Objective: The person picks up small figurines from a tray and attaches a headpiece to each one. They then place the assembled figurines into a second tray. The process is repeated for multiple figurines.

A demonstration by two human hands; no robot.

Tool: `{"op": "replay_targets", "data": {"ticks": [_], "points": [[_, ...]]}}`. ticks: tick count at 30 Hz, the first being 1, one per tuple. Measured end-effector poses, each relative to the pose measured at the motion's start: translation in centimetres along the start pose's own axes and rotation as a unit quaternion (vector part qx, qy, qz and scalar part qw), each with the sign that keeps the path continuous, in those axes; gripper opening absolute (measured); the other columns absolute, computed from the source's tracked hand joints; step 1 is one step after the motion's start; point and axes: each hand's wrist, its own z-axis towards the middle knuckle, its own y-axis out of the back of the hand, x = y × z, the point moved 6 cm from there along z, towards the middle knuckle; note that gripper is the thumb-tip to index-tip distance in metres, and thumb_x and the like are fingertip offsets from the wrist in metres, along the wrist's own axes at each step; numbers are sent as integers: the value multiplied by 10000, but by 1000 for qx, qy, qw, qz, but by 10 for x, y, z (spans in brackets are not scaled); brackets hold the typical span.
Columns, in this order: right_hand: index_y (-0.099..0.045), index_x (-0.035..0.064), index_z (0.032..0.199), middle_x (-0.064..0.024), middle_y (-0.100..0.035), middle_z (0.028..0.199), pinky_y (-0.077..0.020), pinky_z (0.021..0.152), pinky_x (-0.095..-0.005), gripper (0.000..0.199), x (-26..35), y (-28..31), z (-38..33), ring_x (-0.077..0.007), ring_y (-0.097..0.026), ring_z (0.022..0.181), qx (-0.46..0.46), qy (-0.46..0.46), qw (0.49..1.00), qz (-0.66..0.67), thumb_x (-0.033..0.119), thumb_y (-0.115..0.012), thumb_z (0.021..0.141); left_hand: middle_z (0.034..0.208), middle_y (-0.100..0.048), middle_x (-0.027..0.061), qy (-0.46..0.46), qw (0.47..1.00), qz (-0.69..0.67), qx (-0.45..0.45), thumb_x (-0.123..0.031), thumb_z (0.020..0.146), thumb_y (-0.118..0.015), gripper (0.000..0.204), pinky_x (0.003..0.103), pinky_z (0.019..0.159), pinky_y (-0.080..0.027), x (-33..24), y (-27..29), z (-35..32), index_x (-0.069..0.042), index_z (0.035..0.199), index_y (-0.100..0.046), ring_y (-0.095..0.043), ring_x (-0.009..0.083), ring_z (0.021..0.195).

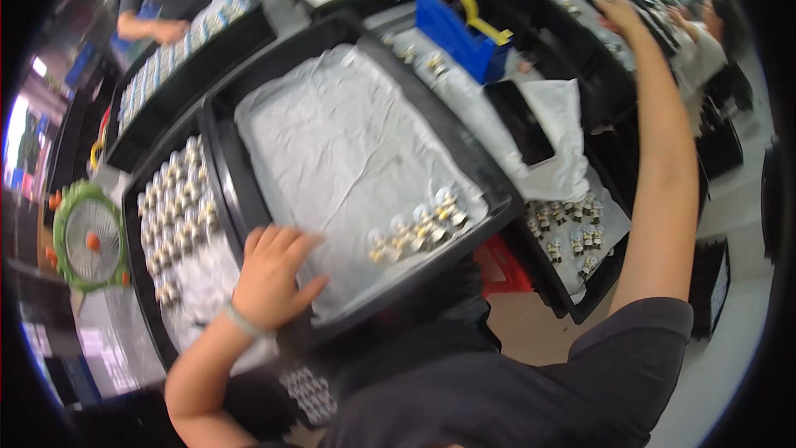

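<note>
My left hand (pixel 274 275) is over the near left edge of a black tray (pixel 489 174) lined with crumpled white sheet (pixel 332 133). Its fingers are spread and nothing is in them. A short row of small white-and-dark figurines (pixel 421 228) lies at the tray's near right corner. Stretched far to the upper right, my right hand (pixel 615 15) is at another black tray with small figurines (pixel 572 8). Its fingers are bent together near a small pale thing, too small to make out.
At left, a second tray holds rows of figurines (pixel 178 207) beside a green fan (pixel 89 236). A blue tape dispenser (pixel 464 33) and a black phone (pixel 518 120) lie on the right-hand tray, above more figurines (pixel 572 232). Across the table, a co-worker (pixel 166 0) handles another filled tray.
</note>
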Motion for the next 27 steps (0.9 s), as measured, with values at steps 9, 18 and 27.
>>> {"op": "replay_targets", "data": {"ticks": [9,18,27], "points": [[-404,26,1276,-206,-465,1257,-315,987,-386,798,-92,-4,73,-353,-433,1177,-208,-29,959,-191,588,-530,724,866,-591,159,47,979,-74,184,-321,791,-580,345,407,730,-434,-1,-71,53,-45,992,-531,-573,330,826],[-496,86,1215,-52,-558,1123,-395,869,-245,354,232,-101,-158,-115,-522,964,75,337,911,226,177,-529,875,954,-581,191,69,966,-197,150,-309,848,-503,343,382,707,-459,29,-62,51,-31,1048,-507,-578,311,787],[-580,55,1002,-37,-621,757,-431,635,-259,242,388,-130,-361,-126,-590,707,343,450,751,340,131,-577,772,1213,-434,150,130,686,-713,-57,-95,704,-615,716,245,724,-409,61,12,-37,-136,1319,-250,-514,160,855]]}}
